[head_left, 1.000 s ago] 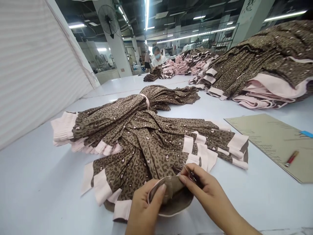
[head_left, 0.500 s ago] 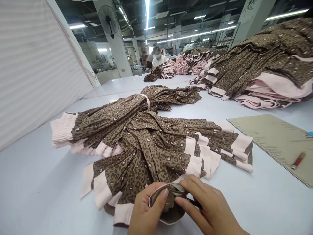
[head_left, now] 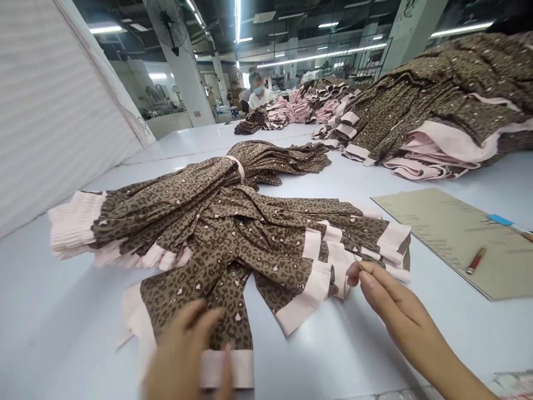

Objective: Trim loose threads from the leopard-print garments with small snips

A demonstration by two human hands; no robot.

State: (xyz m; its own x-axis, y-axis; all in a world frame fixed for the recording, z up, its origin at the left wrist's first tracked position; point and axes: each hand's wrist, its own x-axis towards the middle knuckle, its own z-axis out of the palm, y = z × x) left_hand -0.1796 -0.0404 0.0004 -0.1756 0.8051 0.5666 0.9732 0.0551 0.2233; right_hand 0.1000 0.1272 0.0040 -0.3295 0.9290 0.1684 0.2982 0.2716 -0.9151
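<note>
Well, my left hand (head_left: 183, 350) was blurred, its fingers apart over a leopard-print piece (head_left: 233, 316) with a pink end; whether they touched it I couldn't tell. My right hand (head_left: 389, 297) had its fingertips pinched together on a thin pointed tool (head_left: 357, 260), mostly hidden by them, near other pink-ended pieces (head_left: 283, 239). Beyond my fingers lay a banded bundle (head_left: 175, 194); right of them, a card (head_left: 437, 228).

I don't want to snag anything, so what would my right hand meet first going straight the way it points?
Probably the pale pink cuffs of the leopard-print pieces, just ahead of your right hand; height is unclear from this view, so it might pass over them.
</note>
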